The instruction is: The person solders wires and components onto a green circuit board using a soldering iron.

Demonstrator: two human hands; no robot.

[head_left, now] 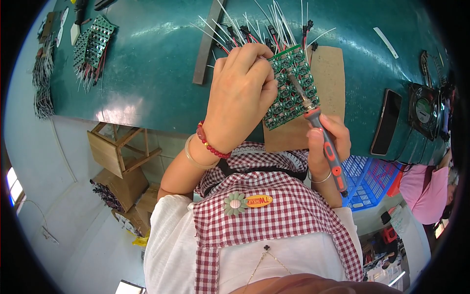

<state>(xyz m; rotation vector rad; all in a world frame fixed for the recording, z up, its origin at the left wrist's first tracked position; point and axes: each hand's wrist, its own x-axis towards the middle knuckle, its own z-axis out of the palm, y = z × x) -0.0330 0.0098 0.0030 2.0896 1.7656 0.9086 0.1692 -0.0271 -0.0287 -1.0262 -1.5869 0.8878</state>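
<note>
A green circuit board panel [288, 100], covered with rows of small parts, rests on a brown cardboard sheet [329, 73] in front of me. My left hand [241, 90] is at the panel's left edge, its fingers curled and pinched together; whatever is between the fingertips is hidden. In my right hand [337, 134] is a soldering iron [333, 161] with a grey and red handle, its tip pointing up and left over the panel. White wires [279, 22] with black connectors [272, 32] fan out beyond the panel's far edge.
A flat metal bar [205, 54] lies left of the panel on the green table [156, 68]. More wired boards [94, 46] sit at far left. On the right are a phone [387, 120], a small fan [424, 110] and a blue basket [367, 179]. A wooden stool [110, 152] stands below.
</note>
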